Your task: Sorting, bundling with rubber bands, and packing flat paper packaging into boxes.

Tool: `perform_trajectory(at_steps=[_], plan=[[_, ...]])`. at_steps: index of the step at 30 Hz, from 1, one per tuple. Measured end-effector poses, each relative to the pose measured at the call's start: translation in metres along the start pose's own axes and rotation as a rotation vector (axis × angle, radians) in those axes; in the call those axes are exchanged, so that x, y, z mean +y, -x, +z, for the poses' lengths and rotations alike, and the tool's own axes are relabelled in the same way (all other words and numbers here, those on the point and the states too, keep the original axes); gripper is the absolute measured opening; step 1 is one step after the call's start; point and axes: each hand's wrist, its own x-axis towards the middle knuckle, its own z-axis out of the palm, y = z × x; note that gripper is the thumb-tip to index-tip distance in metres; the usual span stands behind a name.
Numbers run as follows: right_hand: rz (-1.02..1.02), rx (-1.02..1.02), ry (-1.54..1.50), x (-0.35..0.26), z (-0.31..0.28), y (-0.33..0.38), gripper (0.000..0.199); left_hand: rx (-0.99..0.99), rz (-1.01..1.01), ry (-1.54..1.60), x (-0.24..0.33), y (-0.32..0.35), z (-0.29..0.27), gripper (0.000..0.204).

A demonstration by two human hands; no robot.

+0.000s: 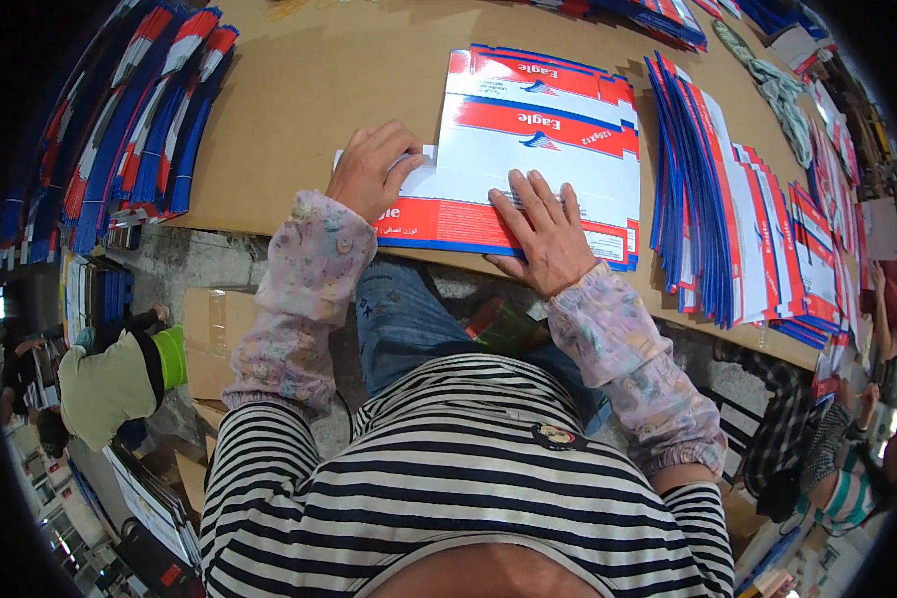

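A flattened printed carton [540, 184] in red, white and blue lies on the table in front of me, its lower edge along the table's near edge. My right hand [546, 231] rests on its lower right part, palm down with the fingers stretched and spread. At the carton's left side, my left hand [374, 167] has its fingers curled, thumb and forefinger closed at the edge of a side panel [409, 214]. The palm hides part of that panel. Patterned pink sleeve covers reach up both forearms.
Stacks of flat cartons stand on the brown table [299, 90]: one group [159, 110] at the left, another [698, 189] at the right. A greenish cloth [777, 100] lies at the far right. Below left are a cardboard box [219, 324] and a person [115, 384]; other people are at the right.
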Motion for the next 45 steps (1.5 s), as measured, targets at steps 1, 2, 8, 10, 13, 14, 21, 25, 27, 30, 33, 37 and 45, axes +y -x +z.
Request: perform_trajectory(at_steps=[1, 2, 8, 10, 13, 14, 21, 25, 27, 30, 33, 37, 45], plan=[[-0.012, 0.04, -0.001, 0.0, 0.003, 0.002, 0.08, 0.024, 0.012, 0.025, -0.002, 0.005, 0.003, 0.008], [-0.025, 0.079, -0.003, 0.0, 0.006, 0.004, 0.08, 0.048, 0.023, 0.051, -0.003, 0.01, 0.006, 0.008], [-0.031, 0.091, 0.013, -0.006, 0.004, 0.006, 0.077, 0.132, 0.038, 0.104, -0.001, 0.02, 0.008, 0.006], [-0.028, 0.091, 0.005, -0.007, 0.002, 0.006, 0.076, 0.128, 0.044, 0.103, -0.002, 0.02, 0.007, 0.006], [-0.021, 0.093, -0.011, -0.004, 0.0, 0.006, 0.076, 0.133, 0.048, 0.11, -0.001, 0.015, 0.007, 0.006], [-0.019, 0.099, -0.019, -0.003, -0.001, 0.006, 0.077, 0.144, 0.048, 0.114, 0.001, 0.012, 0.006, 0.007], [-0.07, 0.162, -0.101, -0.005, 0.004, 0.008, 0.079, 0.079, 0.024, 0.05, -0.005, 0.02, 0.009, 0.022], [-0.072, 0.195, -0.077, -0.005, 0.006, 0.012, 0.075, 0.01, 0.038, 0.01, 0.011, 0.014, 0.007, 0.029], [-0.064, 0.137, -0.037, -0.007, -0.001, 0.012, 0.073, 0.0, 0.022, 0.028, 0.018, 0.01, 0.006, 0.028], [-0.063, 0.133, -0.029, -0.007, 0.0, 0.01, 0.073, 0.006, -0.038, 0.058, 0.022, 0.009, 0.006, 0.023], [-0.064, 0.109, 0.0, -0.01, 0.0, 0.008, 0.073, 0.004, -0.085, 0.087, 0.019, 0.011, 0.007, 0.021], [-0.048, 0.092, -0.015, -0.009, 0.0, 0.008, 0.074, 0.021, -0.066, 0.117, 0.017, 0.009, 0.009, 0.019], [-0.026, 0.121, -0.071, -0.011, 0.003, 0.008, 0.079, 0.085, -0.034, 0.143, 0.014, 0.011, 0.016, 0.02]])
